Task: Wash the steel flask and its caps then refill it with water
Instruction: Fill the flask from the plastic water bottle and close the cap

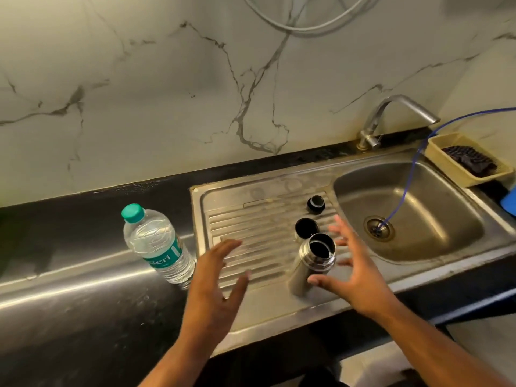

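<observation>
Your uncapped cylindrical steel flask (310, 265) stands upright on the ribbed steel drainboard (251, 219), with its round cup cap (306, 229) and small black stopper (316, 203) behind. Your left hand (215, 277) and right hand (353, 272) flank it with fingers spread, gripping nothing.

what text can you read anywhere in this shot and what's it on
"...leri": white letters on the green label of the water bottle; the word's start curves out of view.
Smaller print on that label: too blurred to read.
No text shows on the steel flask, small cap or cup lid.
</observation>
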